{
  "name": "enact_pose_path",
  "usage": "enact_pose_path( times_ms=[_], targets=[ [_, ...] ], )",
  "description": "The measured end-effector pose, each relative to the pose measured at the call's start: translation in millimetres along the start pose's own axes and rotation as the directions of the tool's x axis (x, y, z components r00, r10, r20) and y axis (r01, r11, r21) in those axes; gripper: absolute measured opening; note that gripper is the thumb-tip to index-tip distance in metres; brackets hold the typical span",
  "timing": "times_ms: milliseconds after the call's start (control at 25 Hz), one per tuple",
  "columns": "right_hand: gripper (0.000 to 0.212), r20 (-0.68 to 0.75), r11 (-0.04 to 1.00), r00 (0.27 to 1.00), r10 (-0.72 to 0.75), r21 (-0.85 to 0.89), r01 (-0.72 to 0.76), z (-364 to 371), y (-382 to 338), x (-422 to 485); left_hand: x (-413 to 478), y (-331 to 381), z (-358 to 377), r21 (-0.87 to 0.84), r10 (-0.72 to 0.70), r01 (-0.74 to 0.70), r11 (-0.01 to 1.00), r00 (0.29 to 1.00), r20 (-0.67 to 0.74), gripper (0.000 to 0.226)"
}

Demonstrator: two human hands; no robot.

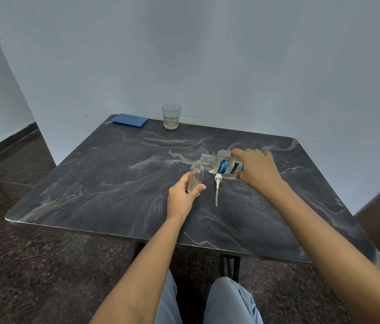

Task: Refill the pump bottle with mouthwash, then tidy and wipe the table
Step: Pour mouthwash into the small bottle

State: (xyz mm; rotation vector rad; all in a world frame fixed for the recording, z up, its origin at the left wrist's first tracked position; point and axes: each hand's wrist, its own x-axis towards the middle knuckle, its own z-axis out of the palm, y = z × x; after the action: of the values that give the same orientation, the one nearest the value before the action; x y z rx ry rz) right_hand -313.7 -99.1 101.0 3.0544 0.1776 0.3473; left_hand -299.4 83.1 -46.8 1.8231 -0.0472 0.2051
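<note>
Pouring is underway: the right hand point(255, 170) grips the tipped clear mouthwash bottle point(225, 165) over the small clear glass pump bottle point(196, 177), clasped by the left hand point(183, 195). White pump point(217, 183) off (table point(114, 183) unwiped); 2 steps remain.

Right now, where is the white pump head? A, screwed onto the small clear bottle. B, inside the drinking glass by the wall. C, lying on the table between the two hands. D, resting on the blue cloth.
C: the white pump head lies flat on the table, its tube pointing toward the person, between the left hand and the right hand.
</note>
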Motion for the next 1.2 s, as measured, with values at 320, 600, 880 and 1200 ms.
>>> enact_pose_path(
  times_ms=[320,600,880,1200],
  targets=[
    [0.048,0.003,1.0,1.0,-0.003,-0.012,0.003,-1.8,-0.6,0.5,0.0,0.6,-0.2,-0.008,-0.005,0.005,1.0,1.0,0.002,0.048],
    [0.05,0.011,1.0,1.0,-0.001,-0.026,0.001,-3.3,-1.6,1.0,0.1,0.7,-0.1,-0.012,-0.009,0.009,1.0,1.0,0.004,0.048],
    [0.051,0.012,1.0,1.0,-0.001,-0.029,0.002,-3.5,-1.6,1.4,0.7,0.1,0.0,-0.001,-0.013,0.013,1.0,1.0,0.009,0.05],
    [0.049,0.014,0.999,1.0,-0.01,-0.044,0.01,-3.6,-1.2,3.4,1.4,-1.2,0.2,0.003,0.004,-0.004,1.0,1.0,0.001,0.047]
  ],
)
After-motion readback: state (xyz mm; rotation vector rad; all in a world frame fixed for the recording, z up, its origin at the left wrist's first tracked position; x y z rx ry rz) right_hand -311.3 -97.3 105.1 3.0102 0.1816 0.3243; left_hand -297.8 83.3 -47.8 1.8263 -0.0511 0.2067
